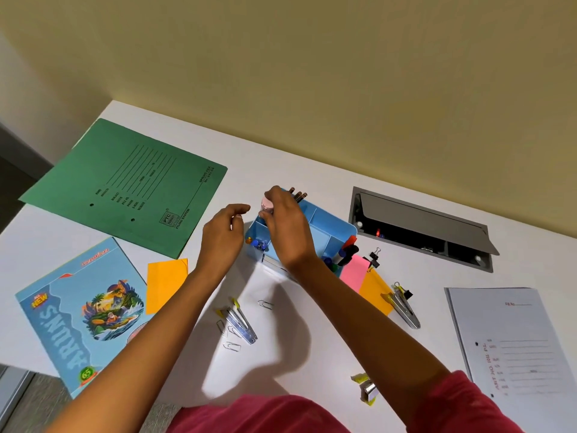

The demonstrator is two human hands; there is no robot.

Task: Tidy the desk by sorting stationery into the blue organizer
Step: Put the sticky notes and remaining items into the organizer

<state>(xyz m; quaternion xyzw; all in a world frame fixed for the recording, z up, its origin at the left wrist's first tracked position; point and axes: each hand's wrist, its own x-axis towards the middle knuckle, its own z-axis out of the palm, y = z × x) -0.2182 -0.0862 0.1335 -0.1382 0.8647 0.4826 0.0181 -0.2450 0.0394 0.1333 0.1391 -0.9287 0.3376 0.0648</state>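
Pink and stubby, a tube sits upright in the curled fingertips of the right hand. It may be a glue stick, though the fingers hide too much of it to be sure. The hand holds it from above so it can drop straight into a cell at the ten o'clock corner of the blue organizer, which it hovers over. At nine o'clock from that, the left hand grips nothing, its fingers loosely bent just beside the organizer wall, probably ready to steady the box.

Pencils stand at the organizer's far rim and pushpins lie in its near-left cell. Markers lean in the cell at four o'clock.

Out on the table, unsorted paper clips and a stapler lie at six o'clock. A binder clip rests at three o'clock.
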